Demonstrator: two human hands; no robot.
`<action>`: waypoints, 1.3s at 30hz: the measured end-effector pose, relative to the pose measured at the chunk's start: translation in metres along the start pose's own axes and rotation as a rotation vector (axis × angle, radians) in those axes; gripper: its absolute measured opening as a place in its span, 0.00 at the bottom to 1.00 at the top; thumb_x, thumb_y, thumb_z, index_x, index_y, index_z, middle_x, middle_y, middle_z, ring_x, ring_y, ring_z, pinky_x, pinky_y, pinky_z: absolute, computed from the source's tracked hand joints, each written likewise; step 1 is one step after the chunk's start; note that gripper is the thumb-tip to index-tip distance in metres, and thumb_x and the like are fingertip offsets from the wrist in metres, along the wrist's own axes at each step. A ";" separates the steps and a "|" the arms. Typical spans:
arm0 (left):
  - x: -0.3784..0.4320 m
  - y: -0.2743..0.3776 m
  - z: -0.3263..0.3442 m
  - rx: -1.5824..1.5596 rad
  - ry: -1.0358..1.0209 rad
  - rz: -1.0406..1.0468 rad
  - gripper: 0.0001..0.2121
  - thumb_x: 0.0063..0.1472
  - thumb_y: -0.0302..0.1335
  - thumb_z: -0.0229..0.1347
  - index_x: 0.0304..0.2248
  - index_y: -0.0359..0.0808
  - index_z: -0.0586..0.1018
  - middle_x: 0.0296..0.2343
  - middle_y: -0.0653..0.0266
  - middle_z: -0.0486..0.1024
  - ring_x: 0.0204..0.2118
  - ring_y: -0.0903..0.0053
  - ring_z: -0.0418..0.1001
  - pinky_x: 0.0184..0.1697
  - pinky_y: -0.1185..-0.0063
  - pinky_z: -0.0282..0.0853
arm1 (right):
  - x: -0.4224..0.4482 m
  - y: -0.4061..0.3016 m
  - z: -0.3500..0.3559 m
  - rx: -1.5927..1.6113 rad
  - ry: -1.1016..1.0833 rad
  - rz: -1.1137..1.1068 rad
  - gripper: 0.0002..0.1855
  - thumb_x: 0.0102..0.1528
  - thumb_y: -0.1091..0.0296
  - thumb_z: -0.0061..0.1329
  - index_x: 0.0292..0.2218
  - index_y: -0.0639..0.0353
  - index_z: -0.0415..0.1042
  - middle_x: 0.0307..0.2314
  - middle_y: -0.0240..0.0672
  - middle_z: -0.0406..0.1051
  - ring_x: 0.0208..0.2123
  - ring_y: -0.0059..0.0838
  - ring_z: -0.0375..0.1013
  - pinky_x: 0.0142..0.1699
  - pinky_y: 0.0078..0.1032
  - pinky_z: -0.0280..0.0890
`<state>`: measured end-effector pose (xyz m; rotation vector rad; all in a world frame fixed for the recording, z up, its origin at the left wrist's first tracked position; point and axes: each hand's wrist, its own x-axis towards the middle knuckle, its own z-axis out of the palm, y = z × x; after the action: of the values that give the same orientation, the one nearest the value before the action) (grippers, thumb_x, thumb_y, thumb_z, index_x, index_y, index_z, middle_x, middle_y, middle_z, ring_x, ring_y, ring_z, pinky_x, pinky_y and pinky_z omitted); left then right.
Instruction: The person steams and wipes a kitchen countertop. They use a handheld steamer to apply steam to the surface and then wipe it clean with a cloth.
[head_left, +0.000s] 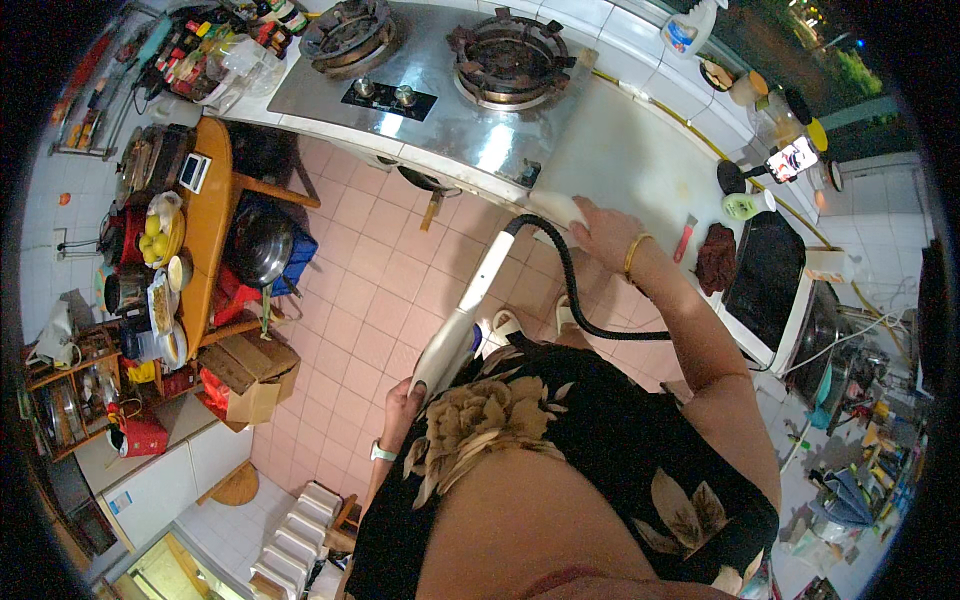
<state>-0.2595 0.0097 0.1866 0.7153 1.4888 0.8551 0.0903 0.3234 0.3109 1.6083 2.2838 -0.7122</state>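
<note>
My left hand (403, 411), with a pale band at the wrist, grips the lower end of a long white appliance (442, 349) with a tubular neck. From its top, a black corrugated hose (566, 262) curves down and passes under my right forearm. My right hand (606, 234), wearing a gold-coloured bangle, is closed on a blurred white item (555, 206) at the counter's front edge; its exact kind is unclear. To its right on the counter lie a red-handled scraper or brush (684, 238) and a crumpled dark red cloth (716, 259).
A steel gas hob (450, 97) is ahead. A spray bottle (690, 28), a green bottle (748, 205) and a phone on a stand (793, 159) stand at right. On the left are a wooden table (214, 225), a wok (259, 244) and a cardboard box (255, 375).
</note>
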 end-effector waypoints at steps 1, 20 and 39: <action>0.000 0.001 0.000 -0.034 -0.008 -0.037 0.11 0.61 0.30 0.49 0.34 0.28 0.75 0.23 0.77 0.68 0.27 0.88 0.63 0.31 0.86 0.61 | 0.002 0.006 -0.002 0.022 0.043 0.043 0.27 0.58 0.52 0.33 0.53 0.58 0.54 0.35 0.56 0.70 0.39 0.53 0.70 0.46 0.43 0.63; 0.003 0.003 0.000 -0.061 0.073 -0.174 0.11 0.61 0.29 0.47 0.34 0.26 0.74 0.23 0.74 0.70 0.27 0.86 0.64 0.32 0.84 0.62 | 0.033 -0.033 -0.001 0.095 0.155 -0.008 0.25 0.58 0.52 0.34 0.51 0.57 0.57 0.33 0.52 0.71 0.36 0.52 0.71 0.43 0.43 0.64; -0.005 -0.032 -0.023 -0.148 0.075 -0.050 0.09 0.61 0.28 0.48 0.30 0.29 0.75 0.17 0.78 0.63 0.19 0.91 0.56 0.21 0.87 0.52 | 0.164 0.137 -0.067 0.063 0.377 0.241 0.30 0.57 0.49 0.31 0.50 0.67 0.58 0.42 0.57 0.66 0.45 0.51 0.67 0.52 0.38 0.59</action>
<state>-0.2804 -0.0142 0.1622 0.5393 1.4868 0.9518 0.1649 0.5275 0.2565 2.1577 2.2620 -0.4564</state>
